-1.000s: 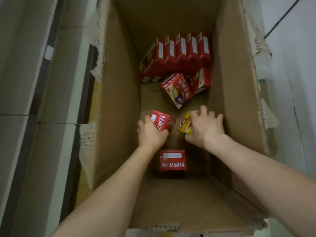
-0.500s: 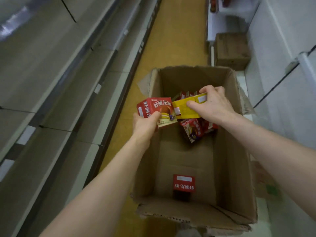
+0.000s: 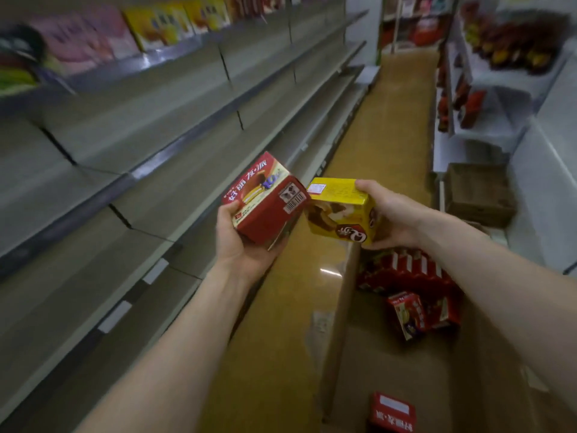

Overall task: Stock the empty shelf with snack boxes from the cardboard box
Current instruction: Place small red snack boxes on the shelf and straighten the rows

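My left hand (image 3: 242,245) grips a red snack box (image 3: 265,198) from below, tilted, in front of the bare grey shelves (image 3: 162,185) on the left. My right hand (image 3: 393,214) holds a yellow snack box (image 3: 340,210) right beside it, the two boxes' corners touching. Both boxes hang over the aisle, above and left of the open cardboard box (image 3: 340,307) at lower right. Inside it a row of red boxes (image 3: 406,270) stands at the far end, a loose one (image 3: 406,314) lies tilted, and another (image 3: 392,412) stands near the bottom edge.
Several grey shelf tiers run along the left; the top tier holds pink and yellow packages (image 3: 125,29). A yellow floor aisle (image 3: 384,120) leads ahead. White shelving (image 3: 487,89) with red goods lines the right, and a shut brown carton (image 3: 477,195) sits at its foot.
Both hands lifted a red and a yellow box out of the cardboard box and carried them up and left toward the shelves. The view swung up from the box's inside to the aisle.
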`<state>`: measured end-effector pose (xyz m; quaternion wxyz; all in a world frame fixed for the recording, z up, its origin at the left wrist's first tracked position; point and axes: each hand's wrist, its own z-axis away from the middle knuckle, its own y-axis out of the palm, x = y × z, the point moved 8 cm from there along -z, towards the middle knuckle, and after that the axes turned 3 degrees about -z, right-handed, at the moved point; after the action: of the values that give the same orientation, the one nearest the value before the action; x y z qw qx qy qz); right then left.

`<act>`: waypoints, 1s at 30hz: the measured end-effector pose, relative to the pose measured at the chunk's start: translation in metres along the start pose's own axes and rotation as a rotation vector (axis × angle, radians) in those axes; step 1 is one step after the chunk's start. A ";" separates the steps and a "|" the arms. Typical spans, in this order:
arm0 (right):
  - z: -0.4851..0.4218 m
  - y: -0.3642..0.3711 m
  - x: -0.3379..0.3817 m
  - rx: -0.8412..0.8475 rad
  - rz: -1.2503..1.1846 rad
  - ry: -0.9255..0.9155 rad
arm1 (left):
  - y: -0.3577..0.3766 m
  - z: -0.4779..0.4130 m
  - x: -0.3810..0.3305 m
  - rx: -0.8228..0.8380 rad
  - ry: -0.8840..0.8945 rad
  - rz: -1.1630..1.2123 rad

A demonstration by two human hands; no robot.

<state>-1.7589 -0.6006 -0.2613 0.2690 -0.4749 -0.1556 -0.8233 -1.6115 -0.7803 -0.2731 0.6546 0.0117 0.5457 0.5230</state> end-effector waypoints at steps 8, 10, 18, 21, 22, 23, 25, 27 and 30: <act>0.047 0.130 0.040 0.343 0.030 0.027 | -0.019 0.049 -0.101 0.318 0.076 0.032; 0.057 0.160 0.050 0.408 0.051 0.000 | -0.033 0.062 -0.128 0.335 0.108 0.015; 0.098 0.288 0.079 0.636 0.233 -0.212 | -0.115 0.117 -0.220 0.215 0.273 0.028; 0.101 0.326 0.089 0.569 0.197 -0.287 | -0.142 0.139 -0.248 0.182 0.364 -0.042; 0.104 0.339 0.093 0.561 0.177 -0.302 | -0.150 0.147 -0.258 0.174 0.396 -0.076; 0.108 0.352 0.096 0.560 0.176 -0.315 | -0.160 0.154 -0.268 0.174 0.423 -0.099; 0.119 0.379 0.101 0.573 0.179 -0.332 | -0.177 0.168 -0.283 0.185 0.433 -0.095; 0.130 0.406 0.105 0.576 0.132 -0.343 | -0.193 0.181 -0.296 0.195 0.430 -0.050; 0.147 0.444 0.110 0.543 -0.049 -0.362 | -0.214 0.199 -0.312 0.187 0.469 0.057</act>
<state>-1.4379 -0.9159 -0.0923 0.3338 -0.5207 -0.4262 -0.6602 -1.2788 -0.9847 -0.0989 0.4913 -0.0343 0.7280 0.4770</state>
